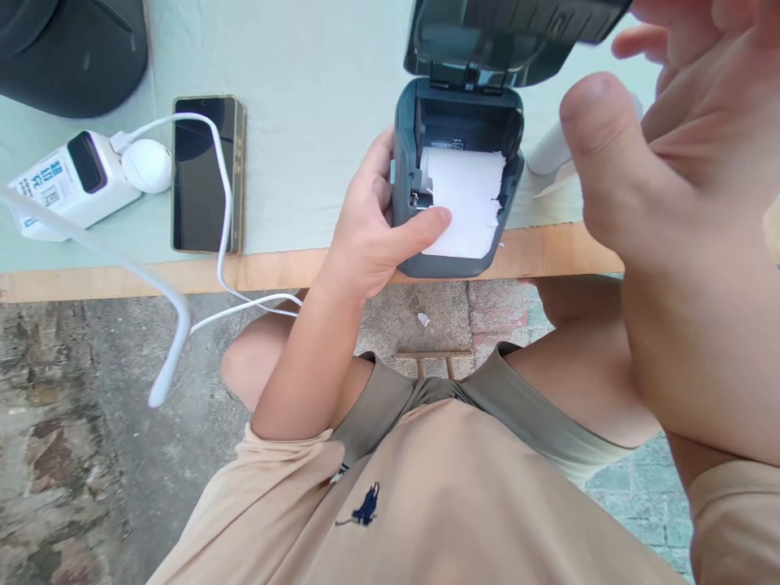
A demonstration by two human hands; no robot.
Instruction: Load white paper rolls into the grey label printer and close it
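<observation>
My left hand (378, 219) grips a small dark label printer (405, 260) from its left side, at the table's front edge. The thumb of that hand presses on the white paper (466, 203) inside. Ragged torn bits show along the paper's right side. The printer's lid (487, 41) is raised, tilted back on its hinge. Close to the camera, my right hand (682, 138) is held up right of the lid, thumb stretched away from the fingers. Its fingertips run partly out of the picture, and I see nothing in it. Behind it a white paper roll (545, 153) is partly hidden.
On the table's left lie a phone (204, 175) and a white power bank-like device (67, 187) with a white cable (223, 146) looping off the edge. A dark rounded object (79, 57) stands at the back left. A paper scrap (423, 319) lies below the table.
</observation>
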